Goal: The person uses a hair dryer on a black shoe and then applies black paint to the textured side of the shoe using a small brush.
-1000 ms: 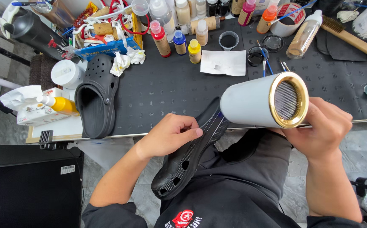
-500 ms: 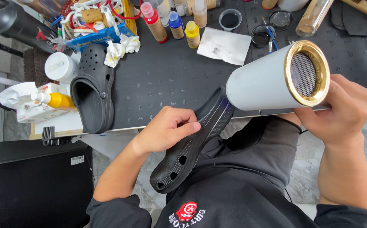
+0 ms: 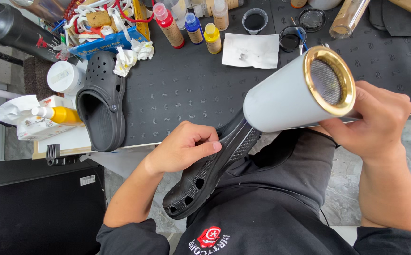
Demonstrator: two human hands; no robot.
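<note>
Two hands work one black clog [image 3: 205, 177]: left hand [image 3: 182, 148] pinches its rim, long axis running toe-down from the white dryer [image 3: 290, 97], clasped by the right hand [image 3: 375, 120] just above the heel.

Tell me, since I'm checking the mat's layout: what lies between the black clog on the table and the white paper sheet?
In the head view, only bare black mat lies between the black clog and the white paper sheet; the paint bottles stand farther back.

We see a black perforated clog [image 3: 205, 174] held tilted over the lap, sole side showing, toe pointing down-left. Above its heel end sits a white cylindrical dryer [image 3: 295, 94] with a gold-rimmed mesh end, angled toward the clog.
</note>
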